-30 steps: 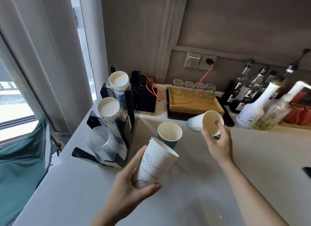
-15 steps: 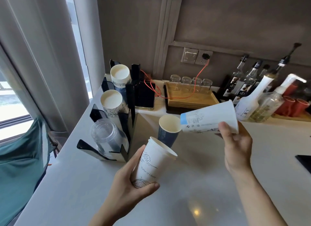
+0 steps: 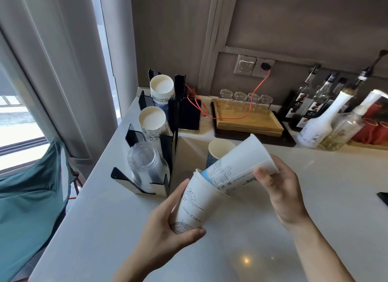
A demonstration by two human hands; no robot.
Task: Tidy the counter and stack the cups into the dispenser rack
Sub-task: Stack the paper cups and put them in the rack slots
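My left hand (image 3: 165, 233) grips a white paper cup (image 3: 197, 206) with line drawings, tilted mouth up and to the right. My right hand (image 3: 279, 187) holds a second white cup (image 3: 241, 164) by its rim end, and its blue-banded base sits in the first cup's mouth. Behind them a dark blue paper cup (image 3: 218, 153) stands upright on the counter. The black dispenser rack (image 3: 165, 147) at the left holds two stacks of paper cups (image 3: 152, 120) and a stack of clear plastic cups (image 3: 144, 164).
A wooden tray (image 3: 247, 122) with several small glasses stands at the back, a red cable running over it to a wall socket. Syrup bottles (image 3: 317, 124) and red cups crowd the back right. A phone (image 3: 190, 117) lies beside the rack. A teal bag (image 3: 29, 197) hangs at the counter's left edge.
My right hand has swung its cup down and to the left, bringing the base into the mouth of the cup in my left hand. My left hand has held its cup nearly still.
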